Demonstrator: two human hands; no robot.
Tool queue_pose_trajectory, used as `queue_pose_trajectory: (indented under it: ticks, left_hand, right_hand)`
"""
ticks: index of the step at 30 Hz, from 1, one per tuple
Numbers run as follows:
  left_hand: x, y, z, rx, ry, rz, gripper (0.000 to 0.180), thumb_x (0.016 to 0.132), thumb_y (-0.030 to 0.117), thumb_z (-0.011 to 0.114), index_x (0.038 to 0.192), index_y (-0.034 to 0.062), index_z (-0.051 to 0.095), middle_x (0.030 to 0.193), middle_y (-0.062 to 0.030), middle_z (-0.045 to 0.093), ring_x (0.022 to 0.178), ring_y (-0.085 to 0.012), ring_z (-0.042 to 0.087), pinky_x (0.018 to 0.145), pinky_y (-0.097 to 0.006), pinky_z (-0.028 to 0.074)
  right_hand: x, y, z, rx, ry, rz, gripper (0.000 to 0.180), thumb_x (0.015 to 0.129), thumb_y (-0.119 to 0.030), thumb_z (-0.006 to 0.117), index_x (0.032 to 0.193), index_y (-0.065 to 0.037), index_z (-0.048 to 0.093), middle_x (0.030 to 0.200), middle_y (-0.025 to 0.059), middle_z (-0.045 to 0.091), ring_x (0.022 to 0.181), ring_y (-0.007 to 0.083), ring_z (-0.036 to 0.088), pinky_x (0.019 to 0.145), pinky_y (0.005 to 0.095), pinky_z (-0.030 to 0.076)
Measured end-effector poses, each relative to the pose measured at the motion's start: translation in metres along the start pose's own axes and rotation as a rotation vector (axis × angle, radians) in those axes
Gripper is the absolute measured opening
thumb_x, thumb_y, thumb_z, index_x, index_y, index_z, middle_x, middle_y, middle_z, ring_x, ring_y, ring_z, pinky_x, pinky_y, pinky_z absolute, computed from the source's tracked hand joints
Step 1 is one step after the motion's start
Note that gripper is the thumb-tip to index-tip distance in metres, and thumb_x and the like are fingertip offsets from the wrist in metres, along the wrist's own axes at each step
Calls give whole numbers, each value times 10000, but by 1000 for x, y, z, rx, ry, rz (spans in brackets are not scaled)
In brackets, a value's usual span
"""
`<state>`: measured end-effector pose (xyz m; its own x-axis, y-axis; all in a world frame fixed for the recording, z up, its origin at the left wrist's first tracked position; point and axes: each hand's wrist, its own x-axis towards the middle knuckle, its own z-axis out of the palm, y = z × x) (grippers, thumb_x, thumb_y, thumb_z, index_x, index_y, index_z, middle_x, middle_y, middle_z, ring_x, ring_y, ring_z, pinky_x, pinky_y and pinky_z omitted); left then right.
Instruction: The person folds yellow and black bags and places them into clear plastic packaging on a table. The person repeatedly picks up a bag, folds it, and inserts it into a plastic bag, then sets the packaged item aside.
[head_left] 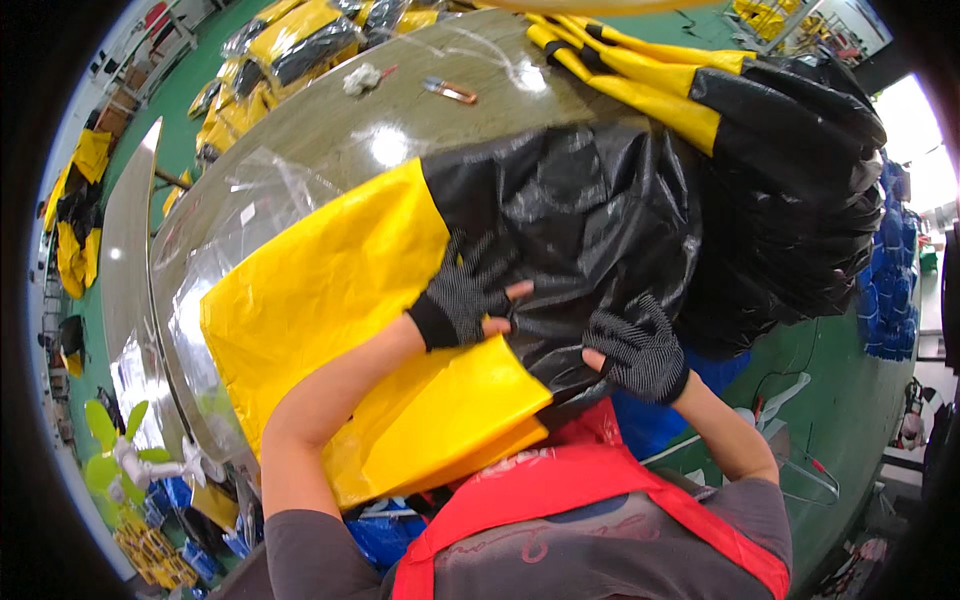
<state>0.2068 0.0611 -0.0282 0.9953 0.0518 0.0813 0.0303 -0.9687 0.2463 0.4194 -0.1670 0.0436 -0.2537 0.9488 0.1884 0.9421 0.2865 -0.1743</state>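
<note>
A shiny yellow-and-black coated-fabric piece (330,270), garment-like, lies spread over the table with its near part hanging toward me. My left hand (465,300), in a dark dotted glove with bare fingertips showing, rests at the seam where yellow meets black, its fingers stretched out. Farther right, my right hand (638,348), gloved the same way, lies on the black part with fingers extended and thumb pointing left. Both palms press on the cloth, and neither hand visibly grips it. A sewn black patch (570,175) shows on the far black section.
A thick pile of similar yellow-and-black pieces (780,190) stands at the right. Toward the table's (330,150) far side lie a box cutter (450,91), a white crumpled bit (362,79) and clear plastic film (215,235). Bagged pieces (290,50) sit beyond; a green-bladed fan (125,455) stands lower left.
</note>
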Motion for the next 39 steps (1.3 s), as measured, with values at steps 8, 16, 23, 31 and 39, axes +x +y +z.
queue_pose_trajectory:
  ticks: [8,16,23,31,39]
  left_hand:
    - [-24,21,-58,-178,-56,280,655,881,513,489,1430,174,372,1497,-178,296,1399,-372,212,1118,-555,112]
    - [-225,-1,-145,-257,-108,-230,691,900,462,531,1447,107,302,1499,-164,289,1387,-315,251,1116,-482,172]
    - [-370,56,-78,-612,746,-820,735,917,418,568,1463,49,242,1500,-152,283,1377,-266,285,1114,-419,224]
    - [-312,34,-60,-966,1574,-1275,464,865,277,665,1198,-30,564,1083,-108,639,888,-189,641,774,-315,506]
    - [-352,-12,-18,-187,475,-1807,560,916,451,535,765,-78,640,672,-255,607,616,-366,575,607,-437,429]
  right_hand:
    - [221,96,-16,160,-695,48,419,870,-468,562,969,-83,696,950,171,677,861,354,643,747,410,502]
    - [212,179,55,469,-818,383,564,812,-566,620,909,-16,698,898,157,692,829,256,642,792,339,472]
    - [205,156,48,284,-610,318,439,874,-449,594,785,-33,700,798,167,678,685,321,635,692,388,491]
    - [197,142,55,-78,-375,335,449,949,-478,446,988,-108,698,932,159,684,884,324,652,810,412,491]
    - [244,128,54,-133,-728,474,705,844,-704,405,1046,-100,708,1058,181,668,1003,332,633,886,436,472]
